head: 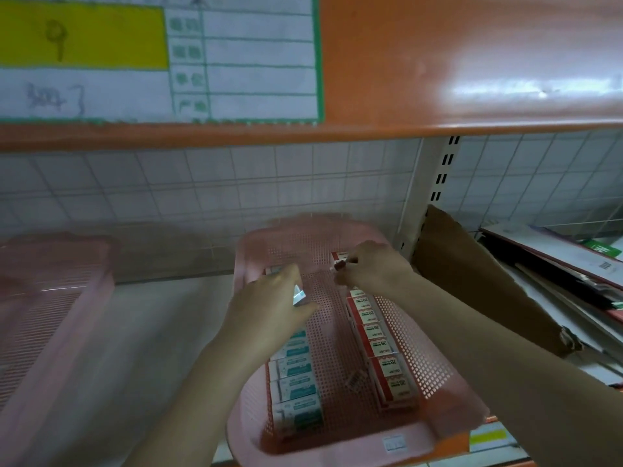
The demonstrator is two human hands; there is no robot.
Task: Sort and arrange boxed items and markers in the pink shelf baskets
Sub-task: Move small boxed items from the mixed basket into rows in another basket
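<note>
Orange shelving (472, 62) with a white wire-grid back panel framed the scene; a labelled card (158, 59) hung on the upper shelf's front. On the lower shelf (168, 332) sat two pink baskets: one at the left edge (50, 298), blurred, contents not readable, and the main pink basket (337, 443) at the front edge, centre.

Inside the main basket, a row of teal-and-white boxes (296, 392) lay along its left wall and a row of red-and-white boxes (384, 352) along its right wall, with bare mesh between.

Left hand (269, 308) was over the far end of the teal row, fingers curled round a small box (298, 294). Right hand (367, 267) was at the basket's far right corner, fingers pinching a small red item (339, 264).

Judgement: step in hand was filling out both rows. Next move likely calls for seating each piece flush against its row's far end.
</note>
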